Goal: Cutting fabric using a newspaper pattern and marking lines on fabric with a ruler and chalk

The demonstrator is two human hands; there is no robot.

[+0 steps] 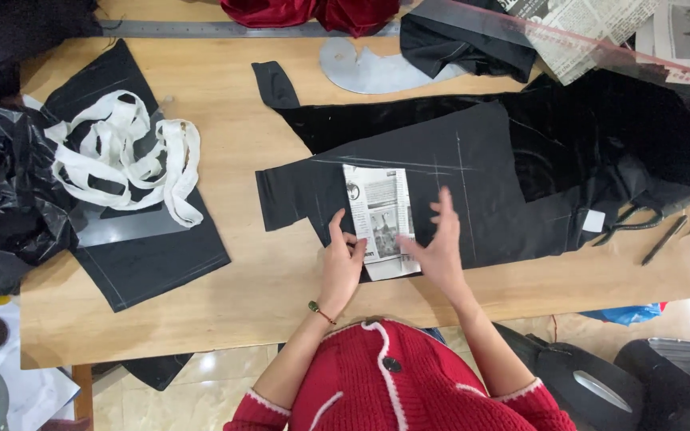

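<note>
A folded newspaper pattern piece (381, 215) lies on a black fabric panel (457, 172) marked with faint chalk lines, on the wooden table (241, 287). My left hand (341, 259) presses its fingers flat on the paper's left edge. Over the paper's right edge is my right hand (439, 243), fingers spread, touching the paper and the fabric. Neither hand holds anything. I wear a red knitted top with white trim.
White fabric strips (125, 156) lie on another black piece (149, 259) at left, beside black plastic bags (9, 199). A metal ruler (225, 29), red cloth (305, 12), a curved template (369, 72) and newspapers (592, 28) are at the back. Scissors (632, 219) and a pen (664, 239) lie at right.
</note>
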